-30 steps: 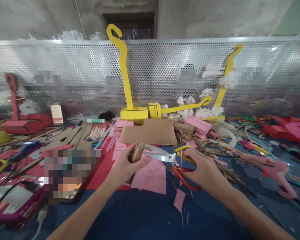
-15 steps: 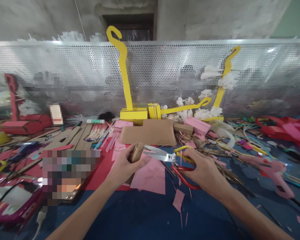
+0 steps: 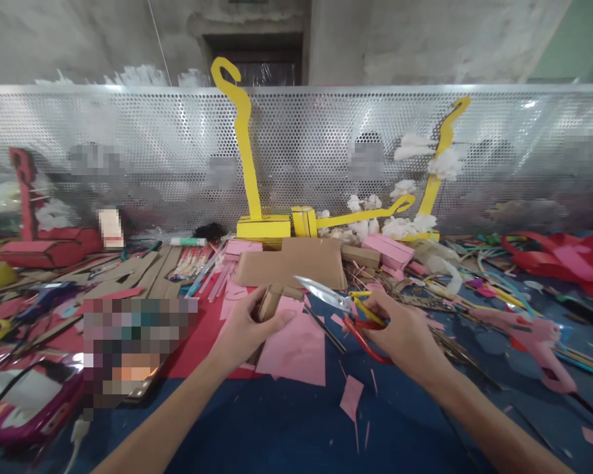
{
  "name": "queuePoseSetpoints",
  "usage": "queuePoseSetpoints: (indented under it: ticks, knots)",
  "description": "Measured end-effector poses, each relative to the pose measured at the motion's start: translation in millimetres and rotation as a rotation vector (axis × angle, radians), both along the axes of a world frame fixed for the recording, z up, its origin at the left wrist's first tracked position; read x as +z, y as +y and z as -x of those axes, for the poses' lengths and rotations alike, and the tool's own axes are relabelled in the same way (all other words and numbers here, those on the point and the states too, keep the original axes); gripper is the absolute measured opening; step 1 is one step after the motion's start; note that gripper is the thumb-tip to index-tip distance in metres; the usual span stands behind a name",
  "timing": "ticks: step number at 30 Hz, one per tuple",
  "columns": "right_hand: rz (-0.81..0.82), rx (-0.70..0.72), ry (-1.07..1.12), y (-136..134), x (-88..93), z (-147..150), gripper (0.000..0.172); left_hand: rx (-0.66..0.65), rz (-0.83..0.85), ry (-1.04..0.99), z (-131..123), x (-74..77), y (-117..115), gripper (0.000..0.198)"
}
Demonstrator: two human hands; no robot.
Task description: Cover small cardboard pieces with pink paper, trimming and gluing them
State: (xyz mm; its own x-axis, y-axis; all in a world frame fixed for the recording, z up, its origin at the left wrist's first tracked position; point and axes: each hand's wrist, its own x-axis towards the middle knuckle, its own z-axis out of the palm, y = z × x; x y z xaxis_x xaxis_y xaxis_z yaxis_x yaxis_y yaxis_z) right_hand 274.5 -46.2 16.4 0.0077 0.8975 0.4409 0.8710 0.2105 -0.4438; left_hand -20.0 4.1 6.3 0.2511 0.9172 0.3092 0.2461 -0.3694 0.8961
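Observation:
My left hand (image 3: 250, 329) is closed around a small brown cardboard piece (image 3: 269, 303), held upright above a sheet of pink paper (image 3: 296, 345). My right hand (image 3: 400, 332) grips scissors (image 3: 343, 308) with one red and one yellow handle loop. Their steel blades are closed and point up and to the left, a short way right of the cardboard piece and not touching it.
A blue table top (image 3: 286, 428) is strewn with pink scraps, cardboard strips and sticks. A brown cardboard sheet (image 3: 291, 266) lies behind my hands. Yellow cardboard models (image 3: 250, 164) stand against a perforated metal screen (image 3: 128, 151). Red cardboard shapes (image 3: 44, 243) sit at the left.
The scissors have drawn back to the right from the cardboard piece and their blades have tilted upward. My left hand has held its place.

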Motion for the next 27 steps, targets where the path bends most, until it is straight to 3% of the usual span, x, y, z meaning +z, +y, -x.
queuePoseSetpoints:
  ticks: [8,14,20,27]
  knots:
    - [0.032,-0.009,0.070,7.5,5.0,-6.5,0.040,-0.012,-0.004,0.038,-0.2,2.0,-1.5,0.055]
    - [-0.068,-0.057,0.033,6.4,10.7,-18.1,0.054,-0.053,0.003,0.032,-3.0,8.9,-6.7,0.051]
    - [-0.093,0.147,-0.042,-4.3,16.4,-8.1,0.043,-0.081,0.052,0.026,-4.4,10.2,-10.0,0.058]
    - [-0.133,0.214,-0.136,-9.8,14.8,6.7,0.034,-0.108,0.043,0.043,-6.0,6.2,-11.4,0.061]
